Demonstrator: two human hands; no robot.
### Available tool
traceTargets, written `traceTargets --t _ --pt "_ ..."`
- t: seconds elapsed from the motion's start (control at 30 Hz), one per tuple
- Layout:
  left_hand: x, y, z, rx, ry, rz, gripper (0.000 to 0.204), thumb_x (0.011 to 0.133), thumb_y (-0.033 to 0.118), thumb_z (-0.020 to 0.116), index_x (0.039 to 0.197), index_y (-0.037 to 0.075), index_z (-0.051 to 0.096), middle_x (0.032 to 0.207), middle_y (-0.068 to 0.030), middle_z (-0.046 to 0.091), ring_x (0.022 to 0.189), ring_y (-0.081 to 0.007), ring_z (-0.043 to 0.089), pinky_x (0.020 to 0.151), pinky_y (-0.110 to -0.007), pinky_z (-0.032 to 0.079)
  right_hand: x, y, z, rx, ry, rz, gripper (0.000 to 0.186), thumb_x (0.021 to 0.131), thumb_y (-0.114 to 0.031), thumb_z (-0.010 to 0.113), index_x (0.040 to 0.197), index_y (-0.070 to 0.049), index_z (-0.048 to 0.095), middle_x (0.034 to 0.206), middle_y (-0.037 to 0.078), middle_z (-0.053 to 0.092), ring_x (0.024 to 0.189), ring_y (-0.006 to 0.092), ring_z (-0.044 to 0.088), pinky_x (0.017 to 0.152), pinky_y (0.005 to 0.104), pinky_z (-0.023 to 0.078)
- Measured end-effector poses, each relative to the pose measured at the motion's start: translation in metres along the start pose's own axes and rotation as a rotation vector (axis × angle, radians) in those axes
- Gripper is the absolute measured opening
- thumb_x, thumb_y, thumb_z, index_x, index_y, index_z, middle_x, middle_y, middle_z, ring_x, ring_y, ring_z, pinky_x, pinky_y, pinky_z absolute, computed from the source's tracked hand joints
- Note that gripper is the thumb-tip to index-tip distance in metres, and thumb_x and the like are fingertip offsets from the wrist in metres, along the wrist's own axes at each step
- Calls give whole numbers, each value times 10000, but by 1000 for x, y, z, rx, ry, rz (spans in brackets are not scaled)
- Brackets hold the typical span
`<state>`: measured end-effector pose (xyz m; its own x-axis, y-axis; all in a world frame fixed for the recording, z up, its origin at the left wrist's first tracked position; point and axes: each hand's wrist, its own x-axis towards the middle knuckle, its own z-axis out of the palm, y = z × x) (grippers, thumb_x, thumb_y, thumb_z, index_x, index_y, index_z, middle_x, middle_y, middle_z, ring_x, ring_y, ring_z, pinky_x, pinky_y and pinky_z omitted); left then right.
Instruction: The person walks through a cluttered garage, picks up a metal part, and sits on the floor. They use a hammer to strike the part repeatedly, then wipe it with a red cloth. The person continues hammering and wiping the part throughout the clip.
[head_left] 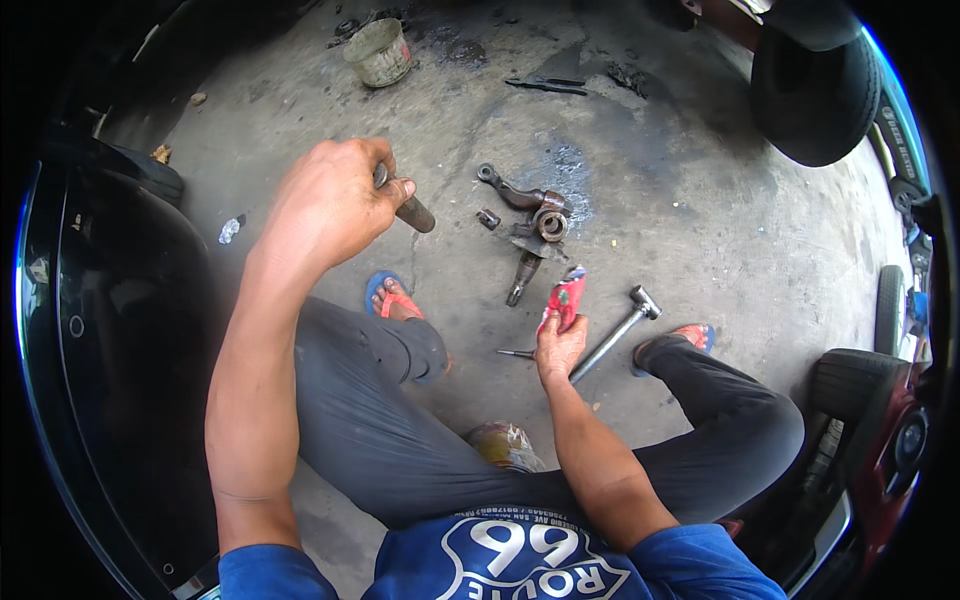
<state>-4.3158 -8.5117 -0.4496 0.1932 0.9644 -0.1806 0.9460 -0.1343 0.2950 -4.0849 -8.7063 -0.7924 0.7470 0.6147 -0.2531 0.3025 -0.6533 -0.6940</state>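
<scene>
My left hand [335, 205] is closed round a dark round metal rod [415, 213], raised above the floor on the left. My right hand [560, 347] grips a crumpled red packet or cloth [565, 295] with green and white patches; which of the two I cannot tell. Between and beyond my hands, a rusty steering knuckle [550, 225] lies on the concrete, its arm pointing away and its stub toward me. A short dark metal sleeve [488, 218] lies just left of it. Beside my right hand are a long-handled hammer [615, 337] and a thin pointed metal tool [515, 352], partly hidden.
Large pliers [545, 85] and a dirty pail [380, 54] sit farther off on the stained floor. A tin can [505, 447] shows between my legs. A black vehicle panel [120, 350] borders the left; tyres [815, 95] and a red vehicle [900, 460] stand right.
</scene>
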Motion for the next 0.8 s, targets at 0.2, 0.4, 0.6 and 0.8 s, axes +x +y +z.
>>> traceTargets --t 0.2,0.4,0.6,0.8 --pt "3 4 0 -29 -26 3 265 918 256 752 1022 13 736 719 -212 654 731 -351 666 709 -472 482 11 15 9 -16 -62 -176 348 947 -261 711 1069 20 546 1069 271 593 1006 461 595 918 522 466" --pt "8 7 6 -1 -62 62 263 915 237 753 1020 -1 714 712 -227 634 691 -355 638 679 -453 471 2 18 59 -106 -346 -207 467 928 -312 761 1202 12 564 1172 264 601 1126 449 583 989 511 473" --pt "25 16 17 145 -197 -58 233 900 176 769 1021 -11 700 707 -222 621 649 -325 600 658 -433 462 -11 9 71 12 -316 18 684 869 -332 814 1344 25 476 1366 261 502 1284 450 482 1115 509 409" --pt "33 29 28 206 -215 -7 248 909 187 764 1055 -4 705 700 -212 635 676 -388 625 679 -456 484 9 -10 84 -65 -224 96 728 837 -343 842 1344 16 462 1325 248 508 1307 449 456 1107 551 388"
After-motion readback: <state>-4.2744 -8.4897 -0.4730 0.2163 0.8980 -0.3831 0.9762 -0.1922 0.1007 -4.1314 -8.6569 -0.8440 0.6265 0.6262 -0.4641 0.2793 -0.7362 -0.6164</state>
